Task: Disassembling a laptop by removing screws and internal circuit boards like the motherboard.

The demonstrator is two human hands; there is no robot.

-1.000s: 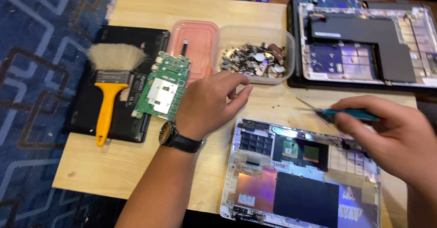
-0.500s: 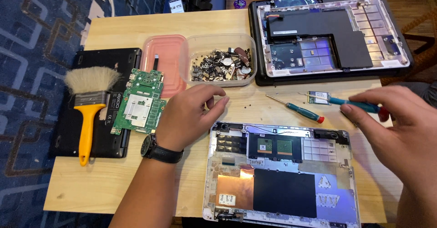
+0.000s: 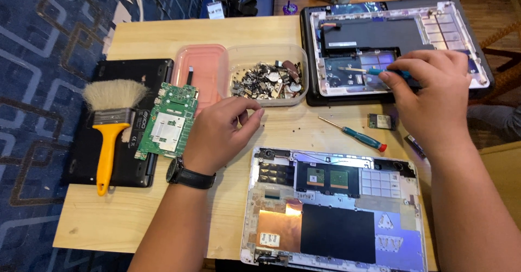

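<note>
My right hand (image 3: 429, 90) grips a small teal-handled screwdriver (image 3: 361, 70), its tip over the opened laptop base (image 3: 467, 44) at the back right. My left hand (image 3: 220, 133) hovers by the clear tub of screws and small parts (image 3: 268, 79), fingers pinched together; whether they hold a screw I cannot tell. A second screwdriver (image 3: 355, 135) with a teal handle and red end lies on the wooden table (image 3: 135, 212). A small chip card (image 3: 380, 121) lies beside it. Another opened laptop shell (image 3: 331, 207) sits at the front.
A green circuit board (image 3: 167, 121) and a yellow-handled brush (image 3: 111, 120) rest on a black laptop lid (image 3: 81, 158) at the left. A pink tub lid (image 3: 201, 68) lies beside the clear tub. Blue patterned carpet surrounds the table; another person's foot shows at the far edge.
My right hand has carried the screwdriver from the near laptop shell up to the far laptop base. My left hand drew back slightly from the circuit board toward the parts tub.
</note>
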